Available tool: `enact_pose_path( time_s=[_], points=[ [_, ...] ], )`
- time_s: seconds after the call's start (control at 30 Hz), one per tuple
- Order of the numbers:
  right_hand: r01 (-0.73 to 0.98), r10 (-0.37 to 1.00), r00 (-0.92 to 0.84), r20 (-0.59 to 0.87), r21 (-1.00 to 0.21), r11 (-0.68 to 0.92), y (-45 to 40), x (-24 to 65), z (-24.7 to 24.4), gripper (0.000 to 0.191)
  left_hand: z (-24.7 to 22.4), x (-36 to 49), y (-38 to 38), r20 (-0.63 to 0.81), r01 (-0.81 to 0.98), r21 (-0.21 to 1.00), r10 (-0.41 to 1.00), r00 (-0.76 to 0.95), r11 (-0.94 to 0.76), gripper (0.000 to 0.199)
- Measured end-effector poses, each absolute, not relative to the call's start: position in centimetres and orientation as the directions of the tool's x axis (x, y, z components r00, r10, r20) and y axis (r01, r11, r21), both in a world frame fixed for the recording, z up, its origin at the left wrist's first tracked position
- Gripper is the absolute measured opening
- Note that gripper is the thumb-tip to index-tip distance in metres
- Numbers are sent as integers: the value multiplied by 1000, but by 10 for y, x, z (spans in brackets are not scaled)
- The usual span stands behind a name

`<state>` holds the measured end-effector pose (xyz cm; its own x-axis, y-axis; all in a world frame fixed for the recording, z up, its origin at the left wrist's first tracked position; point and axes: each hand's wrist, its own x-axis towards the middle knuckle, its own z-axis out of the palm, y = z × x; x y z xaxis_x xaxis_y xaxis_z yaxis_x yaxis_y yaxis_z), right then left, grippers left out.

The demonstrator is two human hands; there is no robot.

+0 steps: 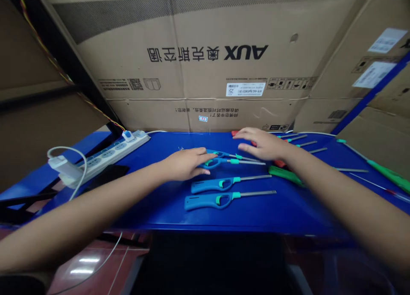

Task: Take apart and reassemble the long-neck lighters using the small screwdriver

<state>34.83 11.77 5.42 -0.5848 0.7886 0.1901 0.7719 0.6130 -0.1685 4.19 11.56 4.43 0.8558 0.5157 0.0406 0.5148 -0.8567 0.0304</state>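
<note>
Blue workbench (153,213) is holding four blue lighters (205,201), left hand (184,164) spreading open over the top pair (221,161), right hand (262,144) hovering open at one o'clock

a storeroom-style workshop: big cardboard aux air-conditioner cartons (205,42) stand packed behind a blue bench (153,218), which carries a white power strip (105,154), screwdrivers (389,173) and long utility lighters (211,199), above a glossy red tile floor (96,261).
</note>
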Motion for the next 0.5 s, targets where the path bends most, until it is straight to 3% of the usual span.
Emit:
enact_pose_path(
  time_s=[0.27,0.5],
  points=[
    [921,935,-350,63,-162,355,201,395,-10,64,0,41,146,153,438,209,472,868,-874,55],
    [936,949,-309,61,-156,315,187,439,-18,69,1,37,145,148,392,334,458,876,-857,61]
  ],
)
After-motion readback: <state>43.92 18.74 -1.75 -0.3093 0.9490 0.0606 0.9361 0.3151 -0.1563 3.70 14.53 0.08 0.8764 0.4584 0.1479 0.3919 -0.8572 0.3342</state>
